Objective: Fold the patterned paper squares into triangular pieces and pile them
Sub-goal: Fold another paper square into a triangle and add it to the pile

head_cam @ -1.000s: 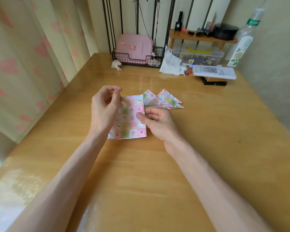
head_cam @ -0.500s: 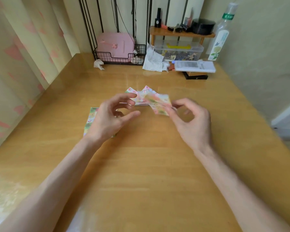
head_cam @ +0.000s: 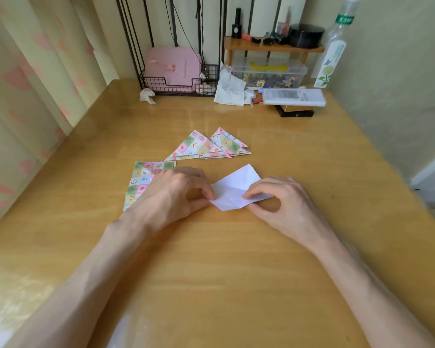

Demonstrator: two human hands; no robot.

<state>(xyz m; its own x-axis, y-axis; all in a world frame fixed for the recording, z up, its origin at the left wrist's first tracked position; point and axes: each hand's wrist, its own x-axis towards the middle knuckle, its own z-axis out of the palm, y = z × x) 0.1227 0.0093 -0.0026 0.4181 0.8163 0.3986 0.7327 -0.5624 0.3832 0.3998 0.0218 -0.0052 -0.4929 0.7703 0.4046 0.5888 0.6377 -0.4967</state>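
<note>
A paper square lies white side up on the wooden table, turned like a diamond. My left hand pinches its left corner. My right hand pinches its right corner between thumb and forefinger. A stack of unfolded patterned squares lies to the left, partly under my left hand. Behind them lies a loose pile of folded patterned triangles, overlapping one another.
Along the back edge stand a wire basket with a pink case, crumpled tissues, a clear plastic box, a small wooden shelf, a bottle and a white device on a dark box. A curtain hangs left.
A square was lifted off the stack and carried to the right. It now lies white side up in front of me, with both hands pinching its corners.
</note>
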